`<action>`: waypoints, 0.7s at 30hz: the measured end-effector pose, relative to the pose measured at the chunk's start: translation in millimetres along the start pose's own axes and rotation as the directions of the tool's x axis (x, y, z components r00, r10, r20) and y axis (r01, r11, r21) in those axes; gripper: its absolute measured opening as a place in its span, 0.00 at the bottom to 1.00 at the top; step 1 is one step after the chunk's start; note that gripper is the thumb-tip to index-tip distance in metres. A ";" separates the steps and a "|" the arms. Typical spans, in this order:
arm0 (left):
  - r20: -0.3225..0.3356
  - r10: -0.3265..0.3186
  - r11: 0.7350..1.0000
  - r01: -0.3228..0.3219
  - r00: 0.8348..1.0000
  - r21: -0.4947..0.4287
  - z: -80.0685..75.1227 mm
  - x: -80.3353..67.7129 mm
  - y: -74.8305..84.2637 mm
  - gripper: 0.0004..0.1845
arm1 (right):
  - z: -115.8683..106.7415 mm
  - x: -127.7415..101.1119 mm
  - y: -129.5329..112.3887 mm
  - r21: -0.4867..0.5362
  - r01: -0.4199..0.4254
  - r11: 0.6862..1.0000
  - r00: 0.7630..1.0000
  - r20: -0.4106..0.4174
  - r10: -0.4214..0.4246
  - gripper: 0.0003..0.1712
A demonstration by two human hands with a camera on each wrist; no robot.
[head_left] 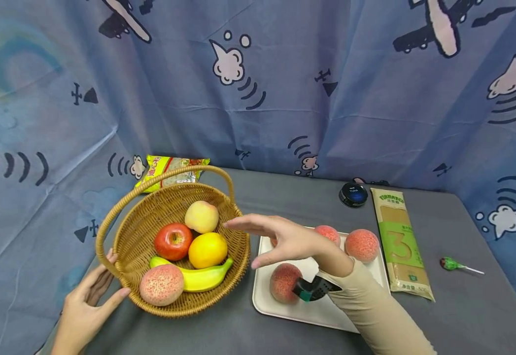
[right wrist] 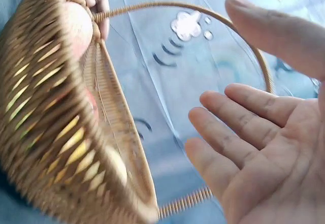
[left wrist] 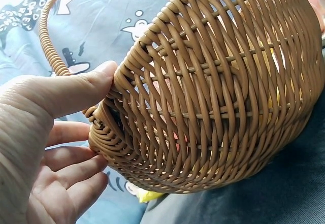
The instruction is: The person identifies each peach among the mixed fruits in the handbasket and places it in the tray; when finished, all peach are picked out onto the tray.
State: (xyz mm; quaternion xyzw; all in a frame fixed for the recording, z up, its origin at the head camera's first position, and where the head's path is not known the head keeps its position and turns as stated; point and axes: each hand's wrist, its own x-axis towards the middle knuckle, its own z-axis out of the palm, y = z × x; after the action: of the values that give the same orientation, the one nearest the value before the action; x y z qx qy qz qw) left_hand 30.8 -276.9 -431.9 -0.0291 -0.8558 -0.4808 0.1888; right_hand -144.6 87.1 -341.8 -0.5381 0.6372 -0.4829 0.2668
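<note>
A wicker basket (head_left: 126,231) with a tall handle holds a red apple (head_left: 173,241), a yellow peach (head_left: 202,217), an orange (head_left: 208,250), a banana (head_left: 204,279) and a speckled pink peach (head_left: 162,285). At the basket's left edge, my left hand (head_left: 85,301) grips the rim near the handle's foot, its thumb (left wrist: 96,84) on the rim and the fingers behind it. My right hand (head_left: 284,239) is held open with nothing in it, between the basket and a white tray (head_left: 320,318). In the right wrist view its fingers (right wrist: 238,132) are spread beside the handle.
Several speckled pink peaches (head_left: 362,245) lie on the tray. Right of it are a noodle packet (head_left: 401,241) and a green lollipop (head_left: 450,264). A dark round tin (head_left: 353,194) sits behind, a yellow-green snack bag (head_left: 160,167) behind the basket. A patterned blue curtain (head_left: 284,98) closes off the back.
</note>
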 end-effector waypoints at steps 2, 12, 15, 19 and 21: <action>-0.002 0.001 1.000 -0.001 1.000 0.007 -0.2 -0.1 1.2 0.39 | 0.2 20.7 -2.4 0.004 0.018 1.000 0.999 0.040 -0.018 0.41; -0.016 0.003 1.000 -0.003 1.000 0.021 2.1 -0.8 0.4 0.40 | 11.6 109.2 4.6 0.082 -0.089 0.993 0.963 0.261 0.065 0.38; -0.022 0.001 1.000 -0.001 1.000 0.018 2.2 -0.9 0.7 0.40 | 18.2 129.0 12.3 0.052 -0.134 0.990 0.937 0.332 0.109 0.39; -0.020 0.004 1.000 -0.004 1.000 0.013 1.5 -1.2 0.3 0.39 | 28.6 150.2 20.9 0.021 -0.193 0.981 0.892 0.421 0.167 0.39; -0.011 0.006 1.000 -0.006 1.000 0.006 0.9 -1.1 -0.5 0.39 | 33.9 158.4 23.8 0.028 -0.215 0.976 0.866 0.468 0.177 0.39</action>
State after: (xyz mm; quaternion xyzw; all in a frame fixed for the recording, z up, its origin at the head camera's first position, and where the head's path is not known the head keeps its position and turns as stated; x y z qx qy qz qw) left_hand 31.4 -276.3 -433.2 -0.0284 -0.8560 -0.4779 0.1952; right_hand -169.7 -74.6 -348.1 -0.5591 0.5868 -0.3361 0.4797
